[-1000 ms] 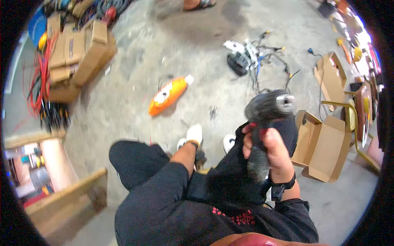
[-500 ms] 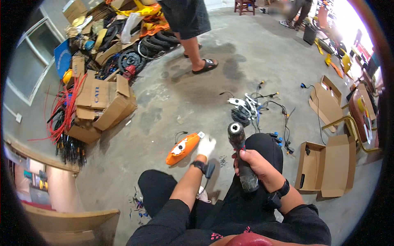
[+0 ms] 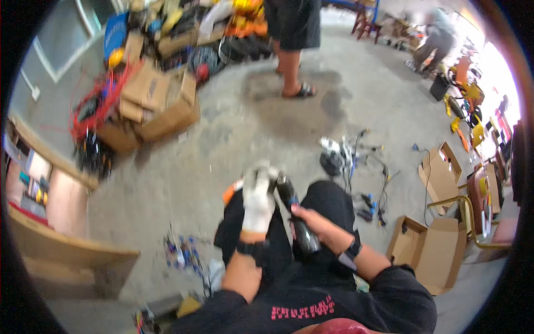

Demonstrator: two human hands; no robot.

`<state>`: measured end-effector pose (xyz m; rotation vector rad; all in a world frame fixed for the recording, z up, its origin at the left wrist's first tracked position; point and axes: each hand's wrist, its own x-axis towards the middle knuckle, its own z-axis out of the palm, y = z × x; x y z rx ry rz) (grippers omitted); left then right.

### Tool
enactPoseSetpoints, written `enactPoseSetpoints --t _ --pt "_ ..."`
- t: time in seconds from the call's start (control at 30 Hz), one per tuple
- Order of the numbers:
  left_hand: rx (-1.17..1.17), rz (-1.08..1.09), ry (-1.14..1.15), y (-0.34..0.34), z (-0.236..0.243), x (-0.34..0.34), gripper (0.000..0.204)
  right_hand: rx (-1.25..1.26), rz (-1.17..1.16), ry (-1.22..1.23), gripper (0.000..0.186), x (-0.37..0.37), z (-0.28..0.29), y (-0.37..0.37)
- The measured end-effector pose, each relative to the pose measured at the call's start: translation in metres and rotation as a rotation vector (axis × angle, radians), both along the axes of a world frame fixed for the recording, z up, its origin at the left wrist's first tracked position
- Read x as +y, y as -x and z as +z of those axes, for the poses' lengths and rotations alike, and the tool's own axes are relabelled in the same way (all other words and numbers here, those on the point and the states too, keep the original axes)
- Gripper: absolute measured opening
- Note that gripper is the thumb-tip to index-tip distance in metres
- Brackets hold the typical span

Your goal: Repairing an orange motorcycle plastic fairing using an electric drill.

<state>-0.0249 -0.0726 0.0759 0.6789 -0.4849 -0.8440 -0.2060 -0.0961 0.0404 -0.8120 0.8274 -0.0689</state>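
A black cordless drill (image 3: 303, 231) stands tilted between my knees, its front end up and to the left. My right hand (image 3: 322, 225), bare, is wrapped round its grip. My left hand (image 3: 258, 192), in a white glove, is beside the drill's front end. Blur smears its fingers, so whether they hold anything does not show. Behind that hand and my left knee, part of an orange shell-like piece (image 3: 231, 192) lies on the floor; the rest of it is hidden.
Cables and connectors (image 3: 367, 161) lie ahead to the right, near an open cardboard box (image 3: 431, 245) and a metal-framed chair (image 3: 473, 214). Cardboard cartons (image 3: 158, 100) and red cables (image 3: 100, 103) sit left. Small parts (image 3: 186, 250) lie left of my leg. A person (image 3: 292, 44) stands ahead; another (image 3: 436, 42) bends over far right.
My left hand has come back from the orange piece to the drill's front end. The drill has moved left with my right hand, and the view has shifted.
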Motion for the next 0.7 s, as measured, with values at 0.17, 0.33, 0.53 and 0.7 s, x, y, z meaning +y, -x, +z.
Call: enactPoseSetpoints --t 0.17,0.33,0.53,0.7 --pt "0.278 -0.185 0.129 0.017 0.022 0.008 0.018 -0.063 0.006 0.042 0.046 0.016 0.02 0.016" --pt "0.352 -0.217 0.234 0.029 0.017 0.01 0.016 -0.082 -0.108 -0.021 0.048 0.028 0.019 0.017" --pt "0.105 -0.138 0.172 0.034 0.013 0.018 0.019 -0.079 -0.117 0.051 0.045 0.03 0.015 0.019" --pt "0.16 -0.094 0.092 0.027 0.011 0.026 0.018 -0.038 -0.007 0.149 0.047 0.026 0.013 0.016"
